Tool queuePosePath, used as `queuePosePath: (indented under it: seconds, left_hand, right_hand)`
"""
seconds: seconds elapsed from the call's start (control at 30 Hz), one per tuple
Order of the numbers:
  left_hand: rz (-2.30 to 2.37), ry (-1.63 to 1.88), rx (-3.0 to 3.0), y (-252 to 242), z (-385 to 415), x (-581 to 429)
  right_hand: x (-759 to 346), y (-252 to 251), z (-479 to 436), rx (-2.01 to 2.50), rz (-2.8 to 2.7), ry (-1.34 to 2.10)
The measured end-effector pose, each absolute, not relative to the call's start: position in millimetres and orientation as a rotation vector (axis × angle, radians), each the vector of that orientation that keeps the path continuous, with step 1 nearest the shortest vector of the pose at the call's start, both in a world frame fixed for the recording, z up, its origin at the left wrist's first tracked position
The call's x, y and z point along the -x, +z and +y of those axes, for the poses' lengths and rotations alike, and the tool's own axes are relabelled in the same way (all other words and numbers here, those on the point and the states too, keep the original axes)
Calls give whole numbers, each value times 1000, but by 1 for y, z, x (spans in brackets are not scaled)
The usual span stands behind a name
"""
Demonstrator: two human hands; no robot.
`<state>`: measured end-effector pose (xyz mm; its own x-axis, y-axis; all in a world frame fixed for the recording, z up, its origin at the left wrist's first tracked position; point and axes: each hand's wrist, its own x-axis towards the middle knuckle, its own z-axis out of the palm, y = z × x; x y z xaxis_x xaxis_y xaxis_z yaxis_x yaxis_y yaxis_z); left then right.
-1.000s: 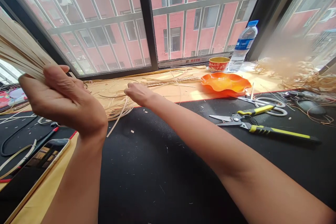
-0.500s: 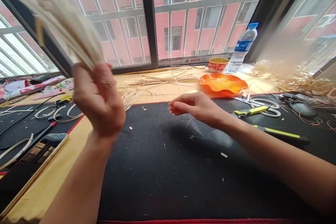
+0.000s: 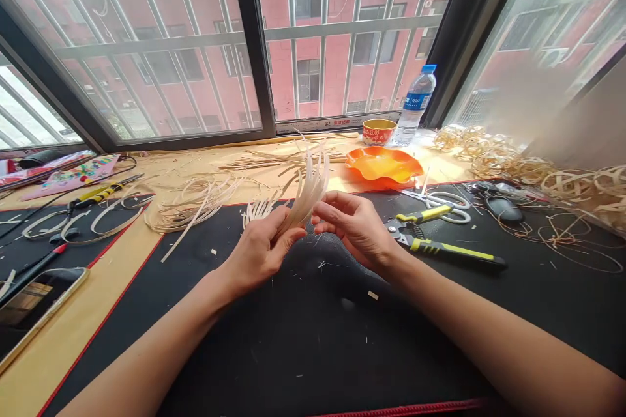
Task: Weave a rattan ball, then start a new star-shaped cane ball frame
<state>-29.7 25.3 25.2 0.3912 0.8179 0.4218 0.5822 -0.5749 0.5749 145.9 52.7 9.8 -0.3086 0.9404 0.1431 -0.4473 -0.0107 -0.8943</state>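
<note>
A bundle of pale, thin woven-looking strips (image 3: 309,192) fans upward from my left hand (image 3: 259,244), whose fingers and thumb are wrapped round its lower part. Some strip ends stick out behind that hand to the left. My right hand (image 3: 355,225) is close against the right side of the bundle, its thumb and fingers curled together in a pinch. What lies between those fingertips is too small to make out. Beneath both hands is a black mat (image 3: 293,332) scattered with small pale scraps.
Long strips (image 3: 193,199) lie coiled at the left. Cutting pliers (image 3: 440,234), scissors (image 3: 450,205) and a black mouse (image 3: 503,210) are at the right. Behind stand an orange wavy dish (image 3: 384,166), a red tin (image 3: 379,132) and a water bottle (image 3: 415,107). A phone (image 3: 39,306) lies left.
My left hand has brought the bundle down from the upper left to the middle, beside my right hand. The head view has shifted a little to the right.
</note>
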Motion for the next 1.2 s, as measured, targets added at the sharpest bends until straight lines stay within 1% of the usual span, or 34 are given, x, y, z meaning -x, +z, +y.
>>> queuePosePath:
  seconds: [0.2, 0.47, 0.63, 1.03, 1.2]
  left_hand:
    - [1247, 904, -2196, 11, 28, 30]
    - [1340, 1075, -2231, 5, 26, 28]
    - [1313, 1175, -2141, 2, 22, 26]
    - [1413, 1321, -2337, -12, 13, 24]
    - [1457, 1343, -2324, -13, 10, 28]
  right_hand:
    - [-147, 4, 54, 698, -1169, 1550]
    - [-153, 2, 59, 759, -1103, 1620]
    - [-153, 5, 58, 695, -1088, 1703]
    - [-153, 2, 60, 757, -1030, 1700]
    - [-153, 1, 61, 670, -1019, 1794]
